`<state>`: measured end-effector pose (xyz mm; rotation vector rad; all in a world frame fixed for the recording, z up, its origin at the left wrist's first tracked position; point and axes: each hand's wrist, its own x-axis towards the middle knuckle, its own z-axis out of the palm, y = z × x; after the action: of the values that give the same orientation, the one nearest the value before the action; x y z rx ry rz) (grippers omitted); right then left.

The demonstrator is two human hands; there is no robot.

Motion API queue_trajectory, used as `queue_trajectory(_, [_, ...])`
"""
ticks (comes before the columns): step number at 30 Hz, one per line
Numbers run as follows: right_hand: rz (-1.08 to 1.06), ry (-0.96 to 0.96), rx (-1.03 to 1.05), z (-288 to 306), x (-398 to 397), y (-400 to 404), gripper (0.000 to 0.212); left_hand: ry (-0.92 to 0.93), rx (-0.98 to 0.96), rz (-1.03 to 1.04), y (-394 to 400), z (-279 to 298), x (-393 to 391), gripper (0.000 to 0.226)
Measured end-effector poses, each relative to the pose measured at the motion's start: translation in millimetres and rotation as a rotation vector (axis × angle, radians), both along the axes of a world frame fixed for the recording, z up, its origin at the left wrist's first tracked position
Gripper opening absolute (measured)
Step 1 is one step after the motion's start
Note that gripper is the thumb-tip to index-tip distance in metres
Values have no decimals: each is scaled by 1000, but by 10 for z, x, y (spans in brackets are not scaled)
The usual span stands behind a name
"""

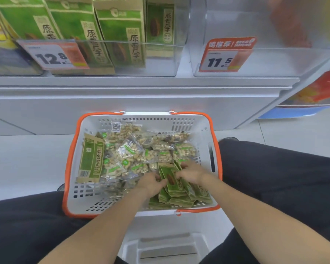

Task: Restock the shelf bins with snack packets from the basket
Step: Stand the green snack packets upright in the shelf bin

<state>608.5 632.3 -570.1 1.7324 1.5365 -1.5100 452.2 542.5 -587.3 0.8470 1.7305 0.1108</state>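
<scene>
A white basket with an orange rim (72,149) stands on the floor between my knees. It holds several clear packets of pale nuts (130,151) and green-and-tan seed packets. One green packet (91,159) lies flat at the basket's left. A stack of green packets (174,189) sits at the near right. My left hand (151,182) and my right hand (191,173) both grip this stack from either side, fingers curled on it. Above, a clear shelf bin (160,61) holds upright green packets (120,31).
To the right a clear bin (274,60) priced 11.5 has something reddish and blurred deep inside. Price tag 12.8 (53,56) hangs on the left bin. The white shelf ledge (141,84) runs across. A white step stool (166,248) lies below me.
</scene>
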Motion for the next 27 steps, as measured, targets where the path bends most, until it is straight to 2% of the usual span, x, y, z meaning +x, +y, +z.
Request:
queue_trajectory(2, [7, 7, 5, -26, 7, -64, 55, -2, -16, 33, 30, -28, 39, 24])
queue_trajectory(4, [-24, 21, 2, -42, 15, -99, 69, 0, -9, 84, 52, -70, 89, 27])
queue_trajectory(6, [-24, 50, 1, -49, 17, -96, 73, 18, 24, 102, 71, -70, 130, 30])
queue_trajectory(12, [-9, 112, -11, -62, 25, -98, 59, 40, 113, 150, 91, -61, 170, 14])
queue_trajectory(17, [-279, 260, -126, -138, 69, -63, 60, -88, 73, 385, 134, -43, 202, 13])
queue_trajectory(21, [-375, 337, -186, -92, 61, -33, 52, -161, 53, 558, 176, 16, 217, 11])
queue_trajectory(24, [-430, 361, -251, -62, 79, -23, 52, -151, 48, 585, 207, 48, 205, 14])
queue_trajectory(27, [-301, 306, -174, -48, 60, -28, 59, -90, 53, 473, 192, 112, 175, 8])
